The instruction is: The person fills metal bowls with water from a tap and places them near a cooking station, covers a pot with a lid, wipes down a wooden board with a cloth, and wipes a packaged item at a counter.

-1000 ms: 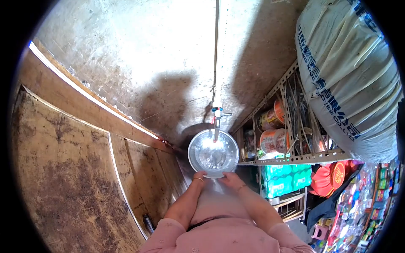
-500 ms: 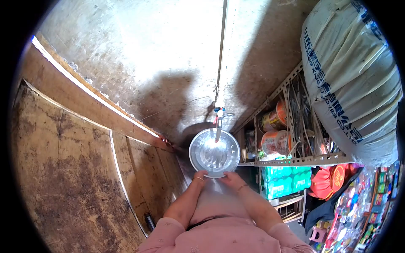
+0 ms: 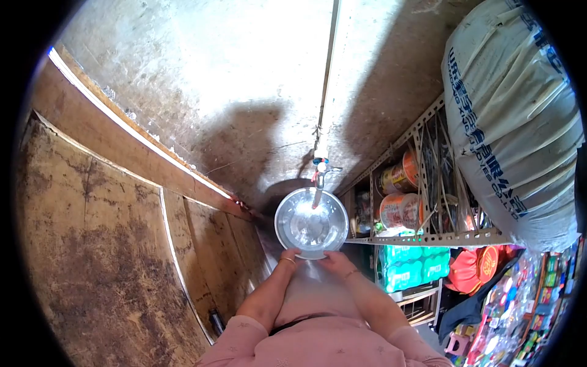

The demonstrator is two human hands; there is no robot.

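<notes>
A round, shiny metal basin (image 3: 312, 224) is held in front of my body, under a wall tap (image 3: 321, 172). The tap's spout reaches over the basin's far side. At the near rim, my left hand (image 3: 290, 255) grips the left part and my right hand (image 3: 334, 262) grips the right part. The fingers of both hands are partly hidden by the rim. Bright reflections cover the inside of the basin, so I cannot tell how much water is in it.
Worn wooden panels (image 3: 104, 244) stand on the left. To the right, a metal rack (image 3: 440, 237) holds tubs (image 3: 400, 211) below a large white sack (image 3: 513, 122). Green packs (image 3: 408, 269), a red bundle (image 3: 474, 269) and a pink stool (image 3: 457, 344) are lower right.
The view has shifted slightly, so the tap and pipe appear a little further right. Both hands keep their hold on the basin beneath the tap.
</notes>
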